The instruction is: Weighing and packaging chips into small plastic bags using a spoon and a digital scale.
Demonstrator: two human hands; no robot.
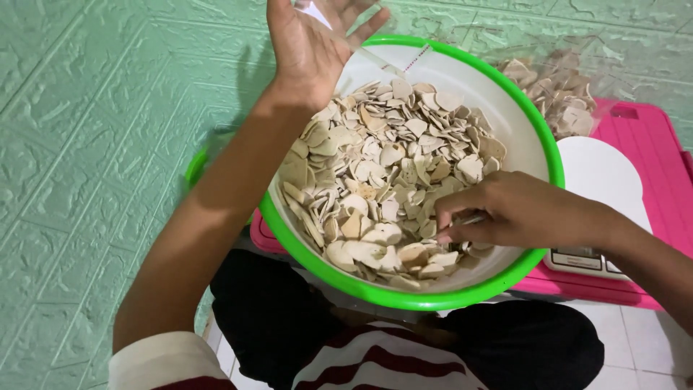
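A green-rimmed bowl (pixel 538 130) of pale dry chips (pixel 390 180) fills my view, propped on my lap against a pink stool (pixel 650 144) to the right, where a white scale (pixel 599 180) sits with a filled bag (pixel 559 94) beyond it. My left hand (pixel 310 43), at the far rim, grips a clear bag (pixel 382 58) by its mouth. My right hand (pixel 505 213), at the near right of the pile, pinches a few chips. I judge the filling step is under way; next, the pinch must lift cleanly to the bag's mouth.
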